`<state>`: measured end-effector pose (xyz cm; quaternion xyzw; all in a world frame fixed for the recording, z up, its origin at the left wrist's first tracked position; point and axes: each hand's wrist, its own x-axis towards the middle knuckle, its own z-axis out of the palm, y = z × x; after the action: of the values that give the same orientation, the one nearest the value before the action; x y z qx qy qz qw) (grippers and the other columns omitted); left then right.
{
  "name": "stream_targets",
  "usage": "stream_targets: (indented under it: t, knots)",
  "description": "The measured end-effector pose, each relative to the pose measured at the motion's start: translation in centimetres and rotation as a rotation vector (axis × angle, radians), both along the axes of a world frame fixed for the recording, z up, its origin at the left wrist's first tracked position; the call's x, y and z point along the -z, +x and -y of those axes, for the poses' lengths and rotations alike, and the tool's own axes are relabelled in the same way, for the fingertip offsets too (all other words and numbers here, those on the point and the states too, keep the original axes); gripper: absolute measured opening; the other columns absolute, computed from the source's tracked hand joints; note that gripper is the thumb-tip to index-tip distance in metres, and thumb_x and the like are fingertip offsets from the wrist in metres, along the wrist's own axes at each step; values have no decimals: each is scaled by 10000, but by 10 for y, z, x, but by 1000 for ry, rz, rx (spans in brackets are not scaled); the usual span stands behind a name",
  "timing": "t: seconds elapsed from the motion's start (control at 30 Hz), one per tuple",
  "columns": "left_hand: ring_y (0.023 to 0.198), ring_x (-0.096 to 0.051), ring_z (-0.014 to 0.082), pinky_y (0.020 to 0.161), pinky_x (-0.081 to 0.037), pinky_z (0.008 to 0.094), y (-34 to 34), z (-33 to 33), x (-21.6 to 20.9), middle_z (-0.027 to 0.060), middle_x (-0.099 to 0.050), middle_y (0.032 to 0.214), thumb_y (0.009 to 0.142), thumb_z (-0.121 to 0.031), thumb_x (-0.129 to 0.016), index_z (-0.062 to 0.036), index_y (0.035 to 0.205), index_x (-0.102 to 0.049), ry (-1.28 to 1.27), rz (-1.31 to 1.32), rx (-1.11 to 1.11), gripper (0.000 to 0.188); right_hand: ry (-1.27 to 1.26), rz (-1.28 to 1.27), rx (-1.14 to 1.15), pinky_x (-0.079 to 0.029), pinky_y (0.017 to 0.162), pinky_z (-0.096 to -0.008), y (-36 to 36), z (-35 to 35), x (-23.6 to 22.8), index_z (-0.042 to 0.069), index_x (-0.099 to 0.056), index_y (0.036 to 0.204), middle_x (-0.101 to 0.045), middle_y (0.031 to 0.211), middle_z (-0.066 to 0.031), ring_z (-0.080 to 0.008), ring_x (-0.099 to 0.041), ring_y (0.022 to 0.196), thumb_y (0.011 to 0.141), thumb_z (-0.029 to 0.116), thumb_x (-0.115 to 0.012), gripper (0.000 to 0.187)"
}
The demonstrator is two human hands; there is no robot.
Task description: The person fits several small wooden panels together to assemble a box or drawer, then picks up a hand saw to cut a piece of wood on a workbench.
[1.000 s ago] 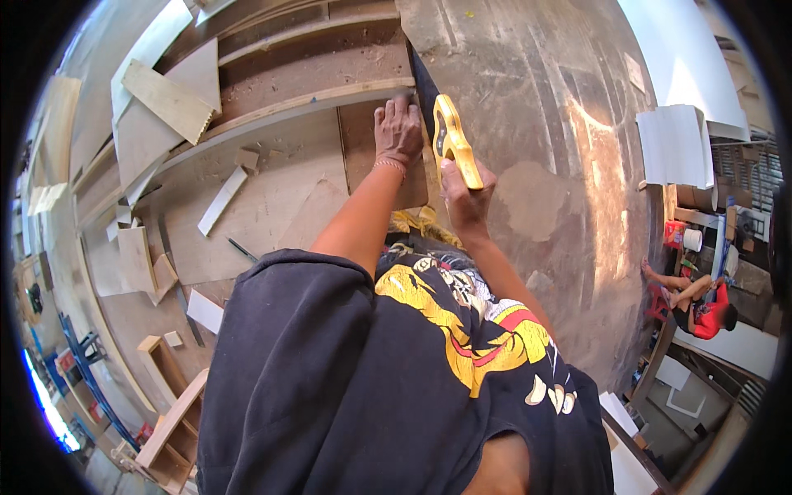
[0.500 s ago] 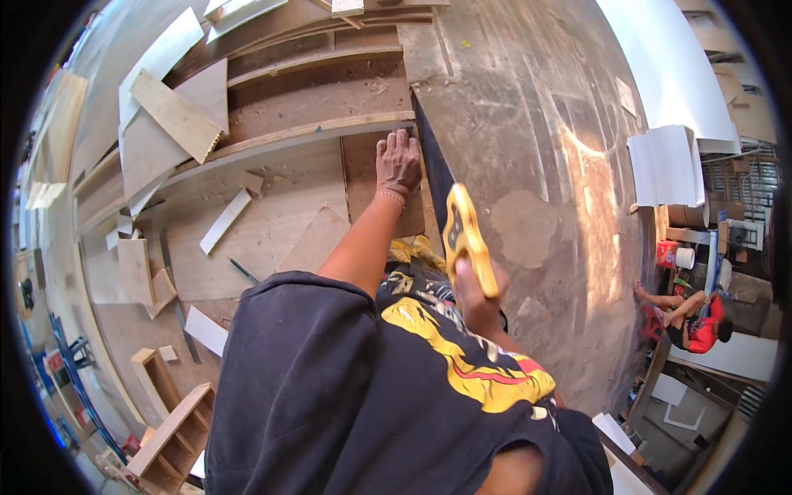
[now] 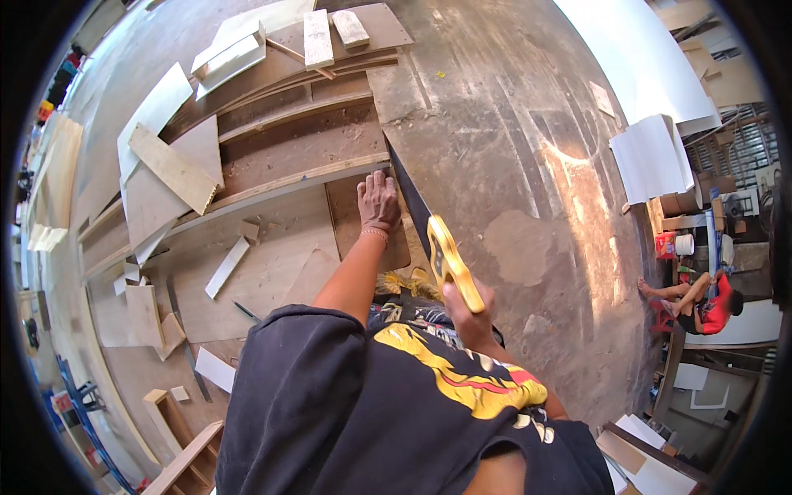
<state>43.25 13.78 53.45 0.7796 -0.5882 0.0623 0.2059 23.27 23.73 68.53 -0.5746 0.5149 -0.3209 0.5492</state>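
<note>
i have the right hand (image 3: pixel 472 309) curled around the yellow handle (image 3: pixel 448 250) of a saw (image 3: pixel 434 227); the left hand (image 3: pixel 379 205) lies palm-down beside its blade (image 3: pixel 411 186), gripping or not i cannot tell. the blade reaches a long wooden strip's (image 3: pixel 280 191) end; farther right, a person in red (image 3: pixel 723 307) sits.

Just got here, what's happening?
A person's right grip holds a yellow-handled saw, its dark blade at the right end of a long wooden strip. The left grip is palm-down near that end; whether it presses there is unclear. Loose wood pieces lie to the left. Another person in red sits off to the right.
</note>
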Motion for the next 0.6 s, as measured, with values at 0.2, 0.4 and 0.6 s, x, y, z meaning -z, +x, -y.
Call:
stream_targets:
  t: [0.2,0.4,0.6]
  knots:
    - [947,-479,246,794,-353,358,-5,1,-1,103,-508,981,703,-98,-515,-63,852,-553,-1,22,18,158,-51,14,12,-392,487,-322,-6,-8,-23,-27,-548,765,-505,578,-108,-184,-506,503,786,49,-568,81]
    - [941,-479,244,791,-352,360,-3,1,3,101,-504,964,723,-125,-511,-74,844,-549,-10,16,-3,137,-350,-41,20,-379,464,-348,68,55,41,-1,-526,682,-498,545,-125,-230,-511,476,777,87,-582,141]
    - [933,-474,240,785,-348,357,-1,1,8,88,-487,944,718,-131,-515,-78,860,-555,-26,61,2,157,-256,-21,12,-389,467,-333,45,37,25,-6,-527,689,-505,542,-100,-191,-506,476,783,90,-584,147]
